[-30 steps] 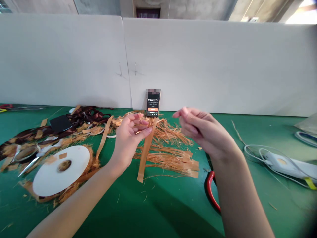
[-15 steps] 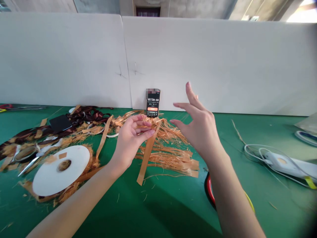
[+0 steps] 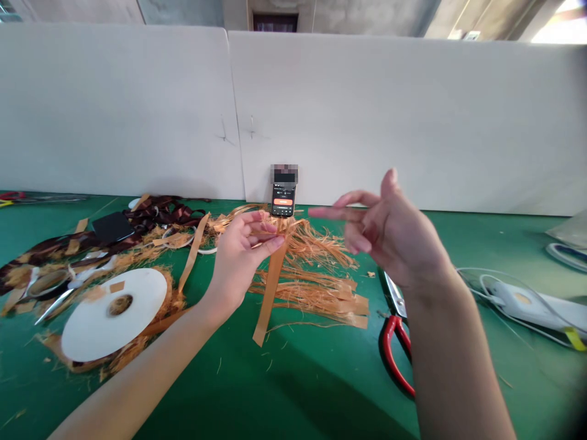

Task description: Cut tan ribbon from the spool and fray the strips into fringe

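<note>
My left hand (image 3: 241, 250) pinches the frayed top end of an orange ribbon strip (image 3: 268, 293) that hangs down to the green table (image 3: 293, 385). My right hand (image 3: 389, 235) is raised to the right of it, fingers spread and pointing left, holding nothing I can make out. Behind the hanging strip lies a pile of frayed orange ribbon pieces (image 3: 316, 290). Red-handled scissors (image 3: 397, 333) lie under my right forearm.
A white ribbon spool (image 3: 114, 311) sits at the left among orange and dark brown ribbon scraps (image 3: 156, 214). A phone (image 3: 283, 192) leans against the white partition (image 3: 367, 122). A white device with a cable (image 3: 523, 302) lies at the right.
My right hand went from a loose pinch near the strip's top, opened and rose, then moved right, uncovering the scissors. My left hand kept its hold on the strip.
</note>
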